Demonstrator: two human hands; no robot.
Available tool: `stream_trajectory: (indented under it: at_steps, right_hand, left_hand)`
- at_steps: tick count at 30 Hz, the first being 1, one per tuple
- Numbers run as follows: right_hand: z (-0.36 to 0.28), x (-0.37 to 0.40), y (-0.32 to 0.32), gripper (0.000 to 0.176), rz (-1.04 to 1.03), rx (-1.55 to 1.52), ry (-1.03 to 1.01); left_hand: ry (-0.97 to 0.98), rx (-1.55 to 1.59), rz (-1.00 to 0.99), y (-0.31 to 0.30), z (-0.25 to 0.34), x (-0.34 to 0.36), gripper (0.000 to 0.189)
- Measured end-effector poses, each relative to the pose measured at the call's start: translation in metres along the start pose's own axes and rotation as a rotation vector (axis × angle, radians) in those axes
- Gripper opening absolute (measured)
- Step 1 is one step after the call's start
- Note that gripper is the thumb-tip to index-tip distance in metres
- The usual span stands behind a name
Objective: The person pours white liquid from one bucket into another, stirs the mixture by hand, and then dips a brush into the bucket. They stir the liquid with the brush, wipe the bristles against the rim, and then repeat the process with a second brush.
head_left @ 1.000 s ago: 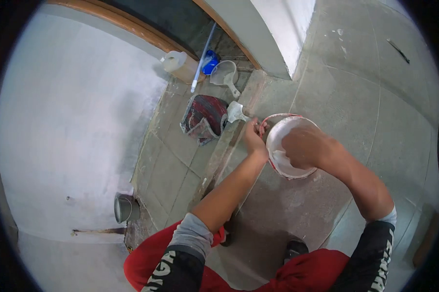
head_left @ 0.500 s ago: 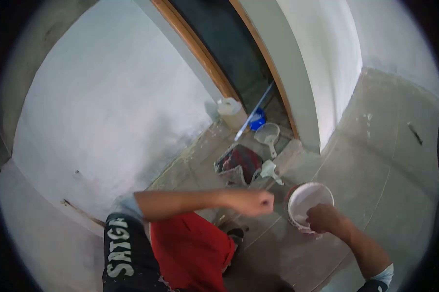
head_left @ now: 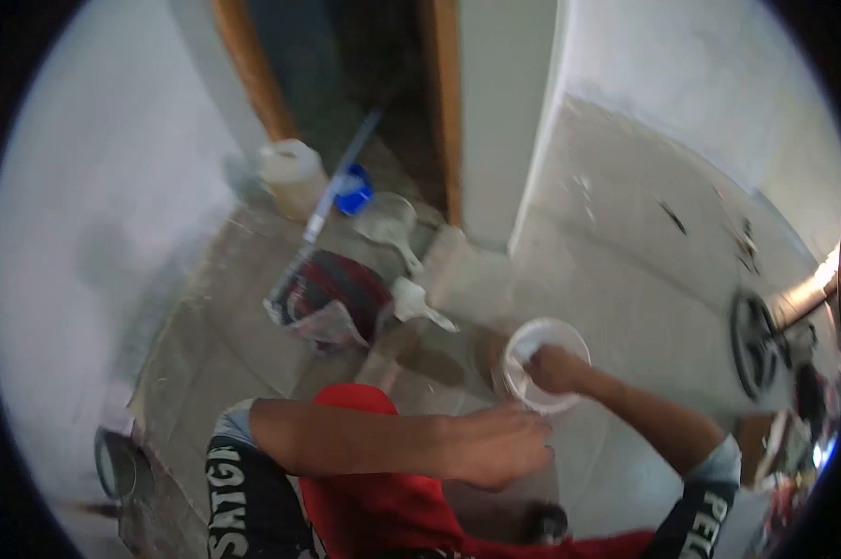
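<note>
A white bucket (head_left: 581,341) with whitish material inside stands on the tiled floor in front of me. My right hand (head_left: 558,370) reaches down over its mouth, fingers closed in a fist; what they hold is hidden, with a pale patch beside the knuckles. My left hand (head_left: 504,449) is stretched across in front of my body, just short of the bucket's near rim. Its fingers are curled in and somewhat blurred, with nothing showing in them.
Left of the bucket lie a white scraper-like tool (head_left: 413,302), a dark red bundle (head_left: 341,287), and a handled strainer-like tool (head_left: 386,220). A pole (head_left: 336,182), blue container (head_left: 353,190) and whitish jug (head_left: 292,177) are by the doorway. A black-wheeled object (head_left: 754,345) is at right.
The view has swung right, bringing the wheeled object into sight. My left hand has come nearer the bucket's near rim. My right hand stays at the bucket, now further over its mouth.
</note>
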State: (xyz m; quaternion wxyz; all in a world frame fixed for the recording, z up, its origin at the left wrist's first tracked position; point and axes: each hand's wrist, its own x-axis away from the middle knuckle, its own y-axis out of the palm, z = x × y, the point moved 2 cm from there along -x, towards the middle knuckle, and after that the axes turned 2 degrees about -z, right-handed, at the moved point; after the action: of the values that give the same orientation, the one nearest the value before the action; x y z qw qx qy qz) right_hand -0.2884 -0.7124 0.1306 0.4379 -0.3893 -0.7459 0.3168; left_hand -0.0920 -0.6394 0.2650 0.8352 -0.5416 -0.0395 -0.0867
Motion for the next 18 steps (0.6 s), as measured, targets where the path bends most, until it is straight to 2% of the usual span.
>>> stream_trajectory:
  at_steps: [2, 3, 4, 5, 6, 7, 9, 11, 12, 15, 16, 18]
  right_hand:
    - [0.012, -0.017, 0.021, 0.041, -0.093, 0.138, 0.011]
    - [-0.003, -0.011, 0.016, 0.041, -0.122, 0.125, 0.059]
    - [-0.031, -0.006, -0.003, 0.039, -0.062, -0.001, 0.152]
    - [-0.051, -0.007, -0.016, 0.037, 0.010, -0.120, 0.240]
    - [-0.058, -0.007, -0.026, 0.037, 0.003, -0.112, 0.268]
    - [-0.066, -0.013, -0.032, 0.039, -0.013, -0.187, 0.319]
    - [-0.082, -0.026, -0.034, 0.041, -0.039, -0.253, 0.385]
    - [-0.095, -0.038, -0.033, 0.036, -0.111, -0.370, 0.568]
    - [-0.102, -0.042, -0.034, 0.036, -0.115, -0.359, 0.577]
    - [-0.115, -0.048, -0.031, 0.038, -0.128, -0.498, 0.664]
    - [-0.120, -0.051, -0.033, 0.040, -0.104, -0.543, 0.625]
    - [-0.125, -0.048, -0.035, 0.043, -0.097, -0.603, 0.606]
  left_hand:
    - [0.109, -0.013, 0.448, 0.024, -0.005, 0.028, 0.021]
    - [0.094, 0.037, 0.312, 0.034, -0.001, 0.035, 0.022]
    - [0.129, 0.058, 0.320, 0.019, 0.000, 0.043, 0.022]
    - [0.120, 0.126, 0.148, -0.002, 0.002, 0.052, 0.021]
    - [0.106, 0.189, -0.023, -0.016, 0.003, 0.054, 0.021]
    - [0.127, 0.197, -0.013, -0.014, 0.002, 0.056, 0.021]
    - [0.132, 0.141, 0.185, -0.007, 0.005, 0.062, 0.018]
    - [0.181, 0.177, 0.153, -0.002, 0.010, 0.064, 0.018]
    - [0.223, 0.188, 0.101, -0.004, 0.009, 0.067, 0.018]
    - [0.250, 0.090, 0.133, -0.005, 0.012, 0.075, 0.021]
    - [0.261, 0.106, 0.135, -0.001, 0.014, 0.076, 0.021]
    - [0.188, 0.039, 0.266, 0.003, 0.013, 0.084, 0.022]
